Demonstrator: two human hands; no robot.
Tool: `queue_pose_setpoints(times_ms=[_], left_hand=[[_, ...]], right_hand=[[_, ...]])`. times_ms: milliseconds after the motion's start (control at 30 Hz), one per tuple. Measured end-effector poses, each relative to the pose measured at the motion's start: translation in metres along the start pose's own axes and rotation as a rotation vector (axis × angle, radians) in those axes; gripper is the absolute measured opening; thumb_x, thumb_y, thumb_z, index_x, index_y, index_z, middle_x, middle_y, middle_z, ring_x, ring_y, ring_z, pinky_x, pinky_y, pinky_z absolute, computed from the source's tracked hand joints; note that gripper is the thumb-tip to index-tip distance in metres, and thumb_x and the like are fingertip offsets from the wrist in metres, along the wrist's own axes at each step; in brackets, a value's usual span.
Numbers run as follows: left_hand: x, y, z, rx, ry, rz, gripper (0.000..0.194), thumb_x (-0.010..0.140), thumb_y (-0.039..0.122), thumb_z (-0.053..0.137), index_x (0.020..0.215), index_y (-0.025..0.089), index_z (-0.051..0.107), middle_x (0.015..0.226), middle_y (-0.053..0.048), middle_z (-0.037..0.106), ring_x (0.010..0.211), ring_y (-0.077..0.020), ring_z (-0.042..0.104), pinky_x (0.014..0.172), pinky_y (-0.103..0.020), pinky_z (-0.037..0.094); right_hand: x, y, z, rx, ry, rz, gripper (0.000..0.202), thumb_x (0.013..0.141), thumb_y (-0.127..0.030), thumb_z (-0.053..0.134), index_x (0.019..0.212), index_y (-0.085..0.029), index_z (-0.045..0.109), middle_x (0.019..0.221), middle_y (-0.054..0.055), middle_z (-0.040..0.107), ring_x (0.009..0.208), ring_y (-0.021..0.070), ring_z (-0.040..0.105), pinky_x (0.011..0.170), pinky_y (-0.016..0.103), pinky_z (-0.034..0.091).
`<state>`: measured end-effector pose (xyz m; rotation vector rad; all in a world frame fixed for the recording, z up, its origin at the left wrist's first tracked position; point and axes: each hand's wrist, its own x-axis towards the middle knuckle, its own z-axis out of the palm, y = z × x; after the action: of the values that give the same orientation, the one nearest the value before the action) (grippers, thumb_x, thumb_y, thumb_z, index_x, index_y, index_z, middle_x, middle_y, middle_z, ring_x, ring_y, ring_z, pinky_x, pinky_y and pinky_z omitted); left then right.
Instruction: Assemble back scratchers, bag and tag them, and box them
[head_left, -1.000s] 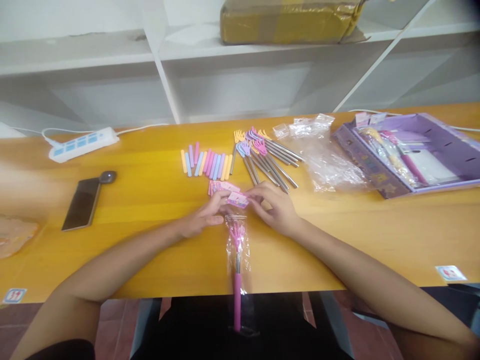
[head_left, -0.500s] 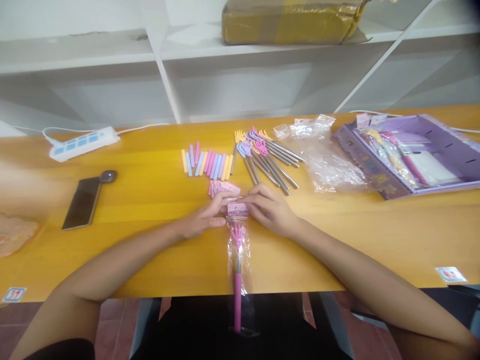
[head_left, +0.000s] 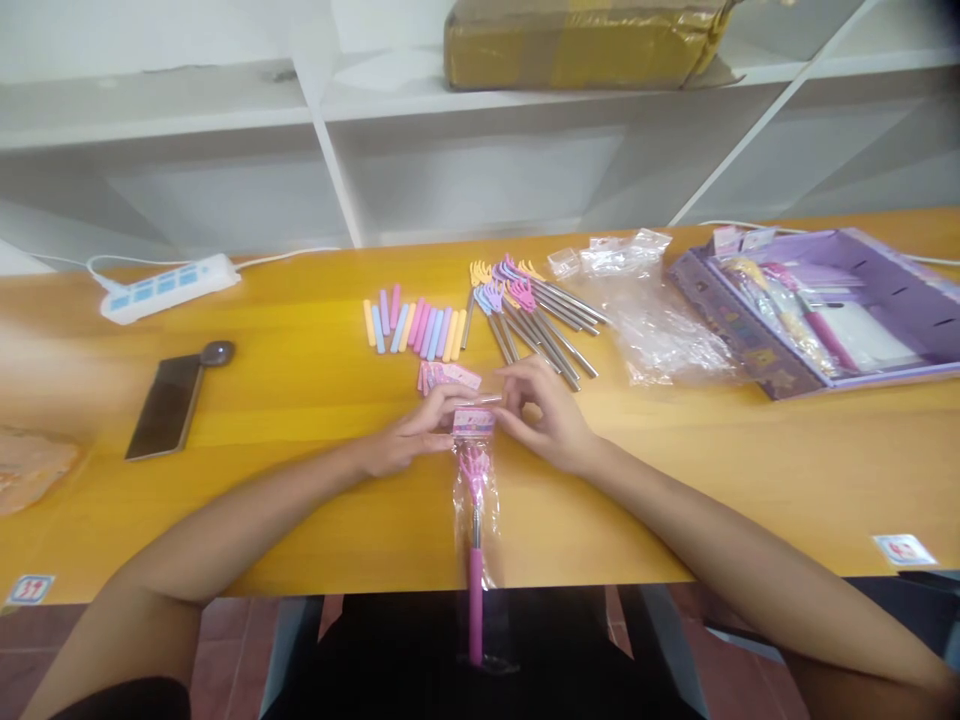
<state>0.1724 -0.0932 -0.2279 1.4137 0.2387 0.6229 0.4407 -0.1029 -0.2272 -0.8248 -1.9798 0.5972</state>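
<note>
A pink back scratcher (head_left: 475, 600) with a metal rod lies in a clear plastic bag (head_left: 491, 510), its handle reaching past the table's front edge. The bag's top carries a pink printed card (head_left: 473, 422). At the left of that top, my left hand (head_left: 409, 435) is closed, with thumb and fingers on the bag's edge. My right hand (head_left: 546, 415) is curled at the top right corner, its thumb and fingertips pinching the bag. Just beyond lies a small stack of pink cards (head_left: 448, 376).
Behind the cards lie several coloured handle sleeves (head_left: 427, 328) and metal back scratcher rods (head_left: 551, 335). Clear bags (head_left: 660, 320) and a purple box (head_left: 787, 385) with packed pieces are on the right. A power strip (head_left: 169, 288) and phone (head_left: 165, 405) sit left.
My right hand's fingers have lifted and spread a little from the bag's top, leaving a gap between index finger and thumb. My left thumb has shifted up closer to the card.
</note>
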Motion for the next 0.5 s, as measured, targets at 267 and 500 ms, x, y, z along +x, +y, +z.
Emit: queue_pose_setpoints(times_ms=[267, 500], left_hand=[[-0.0016, 0.001, 0.0006, 0.044, 0.02, -0.031, 0.052, 0.109, 0.037, 0.061, 0.157, 0.032, 0.044, 0.169, -0.016, 0.044, 0.153, -0.0339, 0.052, 0.121, -0.056, 0.047], [-0.0023, -0.0082, -0.0046, 0.133, 0.02, -0.019, 0.065, 0.106, 0.028, 0.066, 0.164, 0.037, 0.037, 0.151, -0.013, 0.059, 0.139, -0.0274, 0.065, 0.116, -0.049, 0.054]], right_hand=[[0.0022, 0.0025, 0.0014, -0.07, -0.017, 0.02, 0.026, 0.105, -0.032, 0.069, 0.129, -0.023, 0.064, 0.096, 0.004, 0.063, 0.074, 0.0124, 0.058, 0.067, 0.028, 0.053], [0.0019, 0.0035, 0.0004, -0.045, -0.013, -0.129, 0.009, 0.103, -0.02, 0.07, 0.112, -0.023, 0.071, 0.104, 0.007, 0.064, 0.09, 0.0153, 0.065, 0.072, 0.029, 0.055]])
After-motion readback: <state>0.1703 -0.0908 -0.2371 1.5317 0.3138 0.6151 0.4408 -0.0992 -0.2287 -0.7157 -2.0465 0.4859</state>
